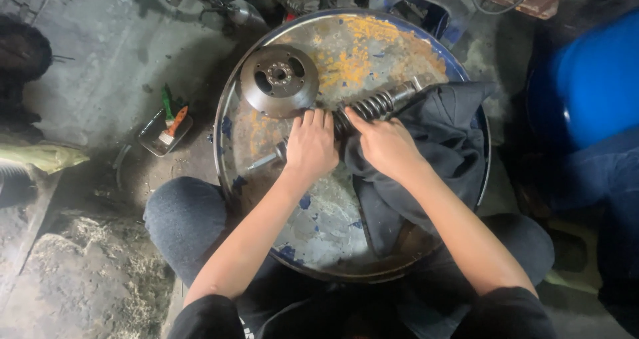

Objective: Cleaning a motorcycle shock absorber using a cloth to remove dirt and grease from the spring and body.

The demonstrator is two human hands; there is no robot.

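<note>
Left hand point(310, 147): closed around the spring point(370, 106).
Right hand point(384, 144): spring gripped through the dark cloth point(439, 146).
Drum top point(346, 52): bare metal beyond the disc point(279, 79), up to the rim.

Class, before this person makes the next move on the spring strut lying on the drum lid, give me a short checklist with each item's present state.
1. Left hand grips the strut's lower end: ok.
2. Right hand presses on the coil spring: ok.
3. Dark cloth lies under the right hand, beside the spring: ok.
4. Strut rests fully on the drum lid: ok.
5. Metal disc lies close to the left fingers; touching or not: cannot tell.
</note>
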